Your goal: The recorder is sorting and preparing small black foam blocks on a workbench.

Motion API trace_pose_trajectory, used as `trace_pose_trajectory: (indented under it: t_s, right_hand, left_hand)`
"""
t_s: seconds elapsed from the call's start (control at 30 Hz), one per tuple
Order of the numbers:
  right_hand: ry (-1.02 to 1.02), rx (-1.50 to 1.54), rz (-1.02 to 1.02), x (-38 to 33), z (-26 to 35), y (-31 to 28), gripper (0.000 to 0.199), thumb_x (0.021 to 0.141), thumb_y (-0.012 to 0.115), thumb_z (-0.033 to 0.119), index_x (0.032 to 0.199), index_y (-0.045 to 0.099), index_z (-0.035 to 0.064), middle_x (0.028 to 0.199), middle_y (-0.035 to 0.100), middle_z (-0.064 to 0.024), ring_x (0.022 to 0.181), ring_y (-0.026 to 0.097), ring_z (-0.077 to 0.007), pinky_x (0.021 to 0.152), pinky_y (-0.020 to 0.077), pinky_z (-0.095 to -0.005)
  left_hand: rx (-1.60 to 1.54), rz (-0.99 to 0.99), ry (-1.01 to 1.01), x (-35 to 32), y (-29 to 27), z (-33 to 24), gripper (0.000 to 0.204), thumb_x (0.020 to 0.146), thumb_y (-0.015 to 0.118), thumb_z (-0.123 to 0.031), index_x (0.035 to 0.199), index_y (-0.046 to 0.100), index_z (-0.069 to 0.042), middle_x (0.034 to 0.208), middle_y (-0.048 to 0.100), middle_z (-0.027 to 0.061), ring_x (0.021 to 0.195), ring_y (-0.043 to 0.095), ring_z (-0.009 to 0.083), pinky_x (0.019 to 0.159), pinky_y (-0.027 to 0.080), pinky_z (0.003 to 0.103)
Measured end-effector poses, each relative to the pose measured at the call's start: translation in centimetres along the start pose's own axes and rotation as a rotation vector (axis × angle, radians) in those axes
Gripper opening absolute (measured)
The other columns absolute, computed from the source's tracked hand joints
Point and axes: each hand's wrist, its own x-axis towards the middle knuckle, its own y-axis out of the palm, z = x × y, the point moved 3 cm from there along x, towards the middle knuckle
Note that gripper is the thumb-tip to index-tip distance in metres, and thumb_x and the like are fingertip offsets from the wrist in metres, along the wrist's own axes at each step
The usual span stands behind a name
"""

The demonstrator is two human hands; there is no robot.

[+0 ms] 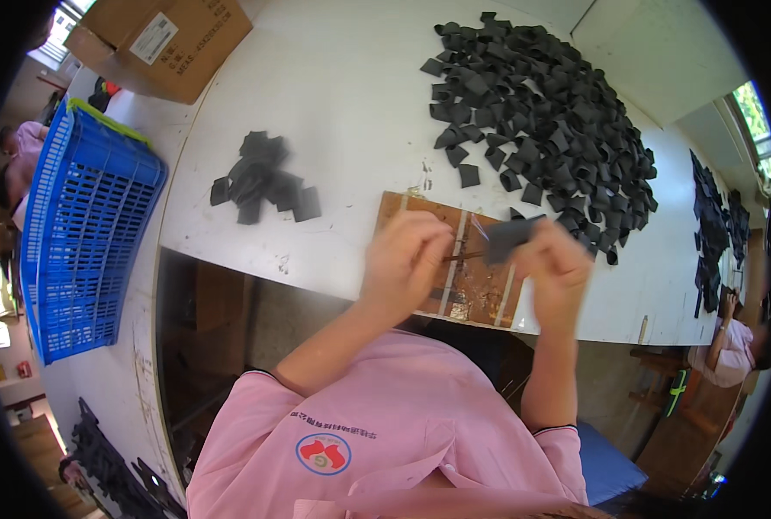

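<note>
My right hand [554,270], a little blurred, pinches a small black fabric-like piece [508,240] by its edge above a brown board [487,290]. Across from it, my left hand [405,259] is closed over the board's left part, fingertips together. A thin dark sliver [465,257] extends from those fingertips toward the black piece; its kind is too small to tell. The board lies at the table's near edge and carries pale stripes and shiny tape-like patches.
A large heap of black pieces [550,112] covers the table's [342,112] far right. At the left is a smaller pile [260,177]. Farther left stand a blue plastic basket [91,233] and a cardboard box [160,43]. Other people are at the sides.
</note>
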Motion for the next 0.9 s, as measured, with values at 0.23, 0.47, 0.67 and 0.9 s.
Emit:
trace_pose_trajectory:
  t_s: [0.23,0.47,0.67,0.9]
  right_hand:
    - [0.326,0.108,-0.462,-1.6,-4.8,-1.4,0.044,0.092,0.036,0.032,0.075,0.058,-0.0025,0.057,0.046,-0.0004,0.048,0.038,-0.0062,0.046,0.0284,-0.0192]
    - [0.543,0.155,-0.137,-5.8,-5.4,3.4,0.035,0.090,0.041,0.025,0.073,0.058,0.0001,0.058,0.048,0.0010,0.051,0.040,-0.0051,0.047,0.0326,-0.0195]
    - [0.554,0.186,0.115,-6.4,-5.5,5.5,0.035,0.089,0.044,0.030,0.079,0.059,0.0006,0.063,0.052,0.0007,0.055,0.044,-0.0056,0.050,0.0368,-0.0185]
    - [0.837,0.880,-0.064,-6.1,-6.2,6.2,0.023,0.085,0.053,0.024,0.086,0.057,0.0016,0.071,0.056,-0.0024,0.056,0.049,-0.0064,0.050,0.0400,-0.0191]
  left_hand:
    - [0.963,-0.315,-0.187,-0.3,-9.1,11.9,0.022,0.074,0.058,-0.013,0.089,0.054,0.002,0.085,0.052,0.0173,0.077,0.051,0.0291,0.064,0.044,0.037]
    - [1.194,-0.030,-0.528,0.7,-11.0,16.4,0.015,0.073,0.057,-0.014,0.073,0.053,0.001,0.080,0.053,0.0185,0.078,0.053,0.0332,0.062,0.045,0.041]
    - [0.614,0.105,0.131,-0.3,-6.6,8.1,0.018,0.066,0.061,0.005,0.079,0.061,-0.006,0.097,0.053,0.0137,0.085,0.052,0.0264,0.065,0.043,0.034]
    - [0.188,0.331,0.295,-4.3,-0.5,-0.8,0.022,0.067,0.061,0.005,0.087,0.060,-0.003,0.100,0.052,0.0147,0.088,0.052,0.0249,0.072,0.044,0.033]
